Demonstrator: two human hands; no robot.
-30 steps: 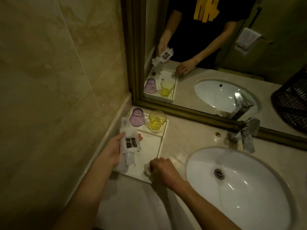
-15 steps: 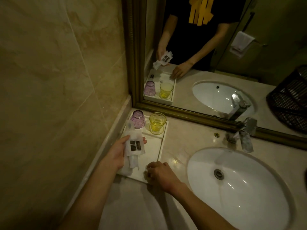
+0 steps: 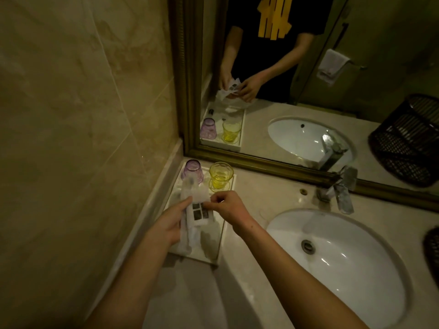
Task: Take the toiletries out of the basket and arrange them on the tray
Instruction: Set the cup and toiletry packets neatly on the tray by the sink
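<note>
A white rectangular tray [image 3: 219,236] lies on the counter in the corner by the wall. At its far end stand a purple glass [image 3: 192,170] and a yellow glass [image 3: 221,175]. My left hand [image 3: 169,222] holds several thin white toiletry packets [image 3: 197,211] with dark label squares above the tray. My right hand [image 3: 225,206] pinches the right edge of the top packet. The dark wicker basket [image 3: 432,248] shows only as a sliver at the right edge.
A white sink [image 3: 337,260] with a chrome tap [image 3: 342,188] fills the counter to the right of the tray. A gold-framed mirror [image 3: 261,162] runs along the back. A tiled wall [image 3: 83,115] closes the left side.
My right hand has lifted from the tray's near corner and now pinches the packets. My left hand has kept the packets over the tray.
</note>
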